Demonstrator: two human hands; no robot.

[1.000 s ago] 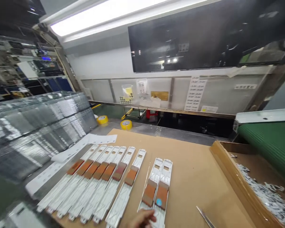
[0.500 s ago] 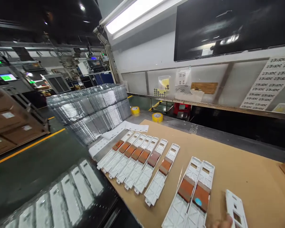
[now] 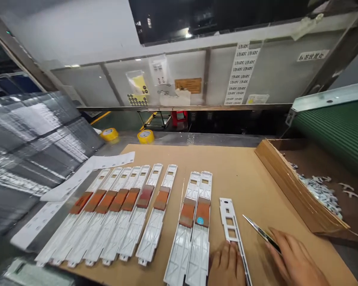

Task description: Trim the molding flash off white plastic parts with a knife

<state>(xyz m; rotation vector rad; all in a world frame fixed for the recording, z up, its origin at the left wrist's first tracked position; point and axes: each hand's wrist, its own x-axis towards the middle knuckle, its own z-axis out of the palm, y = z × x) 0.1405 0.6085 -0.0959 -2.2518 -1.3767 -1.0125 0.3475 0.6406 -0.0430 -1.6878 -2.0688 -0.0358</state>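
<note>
A narrow white plastic strip (image 3: 230,220) with several square and round cut-outs lies on the brown cardboard sheet (image 3: 220,161). My left hand (image 3: 228,264) is closed over its lower part, fingertips pressing on it, so that end is partly hidden. To the right, my right hand (image 3: 296,258) grips slim pointed tweezers (image 3: 261,230), tips directed up and left at the strip. Left of my left hand lie two white slatted plastic parts with reddish-brown blocks (image 3: 187,213) across them, the right one bearing a blue round sticker (image 3: 200,221). Further left sits a row of several similar parts (image 3: 110,222).
At right, an open cardboard box (image 3: 282,171) holds a heap of small pale pieces (image 3: 320,194). Two yellow tape rolls (image 3: 145,136) stand at the bench's back. Stacked clear plastic trays (image 3: 32,139) rise at left, beside a white paper strip (image 3: 68,184).
The view has swung right, bringing the box into sight. Both hands are now visible; tweezers show in my right hand, and my left hand is over the white strip.
</note>
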